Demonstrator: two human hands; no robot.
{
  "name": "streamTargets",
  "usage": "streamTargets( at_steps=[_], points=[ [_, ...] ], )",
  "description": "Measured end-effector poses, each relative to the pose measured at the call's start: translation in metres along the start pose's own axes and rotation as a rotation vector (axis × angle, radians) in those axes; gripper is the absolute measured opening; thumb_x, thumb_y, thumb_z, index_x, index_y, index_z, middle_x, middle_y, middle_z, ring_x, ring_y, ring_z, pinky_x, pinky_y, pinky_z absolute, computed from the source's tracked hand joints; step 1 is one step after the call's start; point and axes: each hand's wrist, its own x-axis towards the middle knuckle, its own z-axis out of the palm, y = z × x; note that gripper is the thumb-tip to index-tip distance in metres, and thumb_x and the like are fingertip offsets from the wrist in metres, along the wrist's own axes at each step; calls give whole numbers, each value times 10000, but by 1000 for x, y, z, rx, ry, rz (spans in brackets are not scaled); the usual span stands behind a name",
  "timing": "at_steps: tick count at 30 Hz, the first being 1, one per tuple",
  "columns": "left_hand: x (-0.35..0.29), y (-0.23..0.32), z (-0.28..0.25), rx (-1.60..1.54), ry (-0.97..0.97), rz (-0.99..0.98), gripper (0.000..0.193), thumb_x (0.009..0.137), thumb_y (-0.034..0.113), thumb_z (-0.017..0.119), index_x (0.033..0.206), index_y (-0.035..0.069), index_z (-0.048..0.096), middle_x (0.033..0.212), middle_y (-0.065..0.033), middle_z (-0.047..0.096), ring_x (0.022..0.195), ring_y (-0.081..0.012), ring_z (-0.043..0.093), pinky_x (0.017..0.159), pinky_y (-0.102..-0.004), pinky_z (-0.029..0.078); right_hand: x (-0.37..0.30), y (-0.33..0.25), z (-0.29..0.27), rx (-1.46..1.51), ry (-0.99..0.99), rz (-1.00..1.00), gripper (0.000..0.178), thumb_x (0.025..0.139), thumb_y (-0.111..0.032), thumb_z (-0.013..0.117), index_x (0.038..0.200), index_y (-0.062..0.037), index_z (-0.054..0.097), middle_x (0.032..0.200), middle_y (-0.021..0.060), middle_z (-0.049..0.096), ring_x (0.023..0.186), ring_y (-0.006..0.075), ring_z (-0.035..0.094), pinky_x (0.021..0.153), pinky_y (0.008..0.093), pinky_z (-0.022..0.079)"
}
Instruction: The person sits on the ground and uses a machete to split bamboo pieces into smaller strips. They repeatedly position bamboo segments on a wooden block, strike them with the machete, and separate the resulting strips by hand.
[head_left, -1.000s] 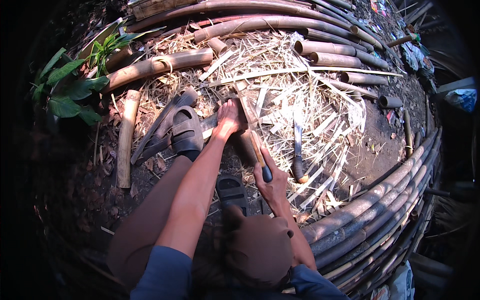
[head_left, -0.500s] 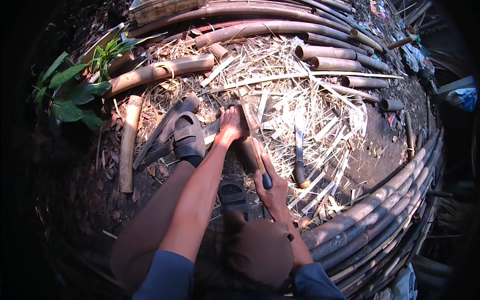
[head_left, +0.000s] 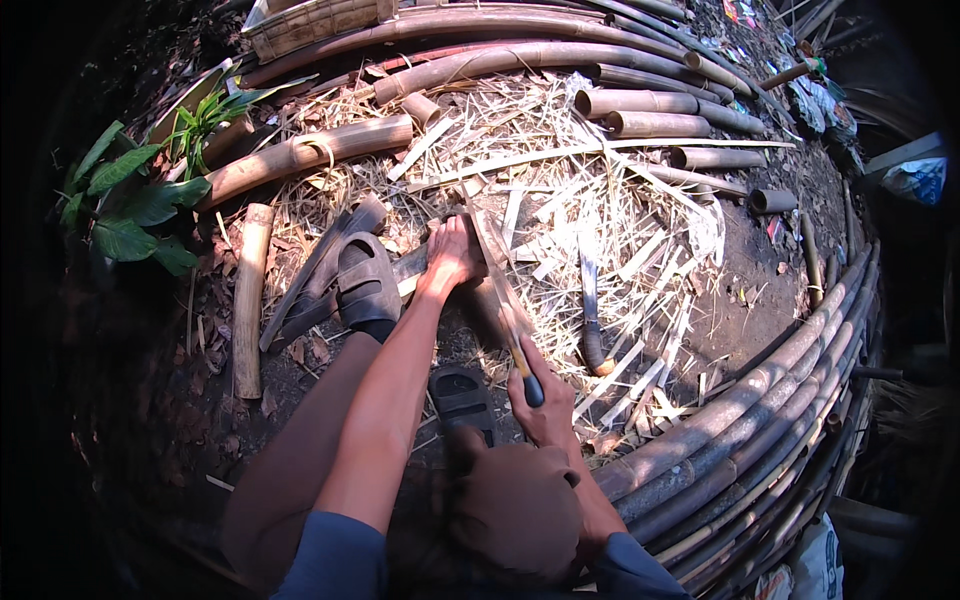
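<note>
Beside the left hand point(head_left: 452, 256), the saw point(head_left: 508, 290) points lengthwise away and slightly left; the right hand point(head_left: 545, 402) clenches its handle point(head_left: 531, 382). Whether left fingers grasp the bamboo point(head_left: 486, 314), I cannot tell.

Grn plant point(head_left: 125, 173) + crate point(head_left: 318, 27), upr lft.

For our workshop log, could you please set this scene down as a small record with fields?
Right hand: grips a long metal handsaw by its yellowish-and-dark handle
Left hand: rests on a dark brown bamboo tube, beside the saw's blade
Other tool: long-bladed metal knife with a dark handle, lying right of the handsaw
Ground: pale, thin bamboo strips scattered over brown soil
Lower right: stacked brown bamboo poles
Upper left: broad-leaved green plant
Footwear: dark strapped sandals
</note>
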Motion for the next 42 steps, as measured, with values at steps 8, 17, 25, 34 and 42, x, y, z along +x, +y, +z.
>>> streamTargets(
  at_steps=[8, 17, 25, 34, 42],
  points=[
    [-1, 6, 14, 7, 66, 119, 639, 681, 163, 680, 1245, 4, 425, 1146, -172, 534, 1137, -347, 501, 983, -430, 393, 23, 22, 17, -71, 115, -106, 516, 843, -227, 671, 1332, -105, 557, 884, 220, 684, 701, 343, 687, 626, 402, 541],
    [-13, 29, -11, -117, 56, 91, 801, 579, 232, 825, 1227, -7, 420, 1213, -185, 525, 1182, -345, 497, 1024, -433, 381, -94, 33, -39, -31, 65, -102, 532, 838, -156, 665, 1348, -75, 534, 974, 199, 694, 707, 296, 705, 660, 379, 557],
    [-11, 34, -2, -255, 57, 60, 613, 738, 265, 679, 1256, 31, 449, 1166, -200, 522, 1116, -366, 499, 949, -446, 386, 109, -16, 33, -104, 223, -123, 467, 855, -255, 650, 1296, -119, 582, 740, 216, 665, 643, 363, 662, 596, 403, 535],
    [-10, 26, -1, -106, 125, 117, 704, 597, 133, 763, 1207, 6, 433, 1191, -177, 524, 1152, -335, 501, 998, -422, 386, -86, 31, -39, 8, 84, -125, 539, 844, -138, 670, 1363, -95, 529, 925, 225, 692, 765, 264, 716, 663, 367, 543],
    [-9, -8, 21, -20, 196, 80, 587, 701, 117, 655, 1233, 0, 438, 1196, -196, 515, 1170, -340, 486, 999, -419, 375, 63, -8, 33, -68, 46, -24, 474, 855, -229, 656, 1291, -60, 574, 997, 230, 675, 790, 353, 687, 682, 391, 546]
  ],
)
